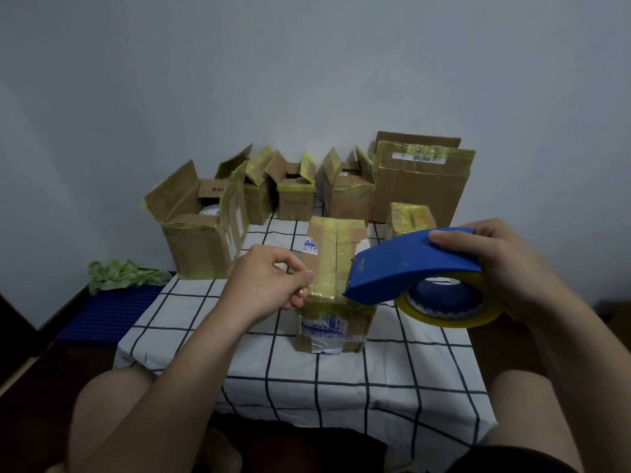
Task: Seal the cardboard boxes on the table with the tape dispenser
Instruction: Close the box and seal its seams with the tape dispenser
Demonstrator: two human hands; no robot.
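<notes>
A closed cardboard box (333,268) stands in the middle of the table, its top flaps covered with yellowish tape. My right hand (505,264) grips a blue tape dispenser (409,264) holding a yellow tape roll (450,312). The dispenser's front end rests over the box's right top edge. My left hand (269,281) is at the box's left top edge, fingers pinched together against the tape there. Whether it holds a tape end I cannot tell.
Several open cardboard boxes (201,227) line the back of the checked tablecloth (307,387), with a tall taped box (420,186) and a small taped box (411,216) at the back right. Green crumpled material (126,274) and a blue mat (109,312) lie left on the floor.
</notes>
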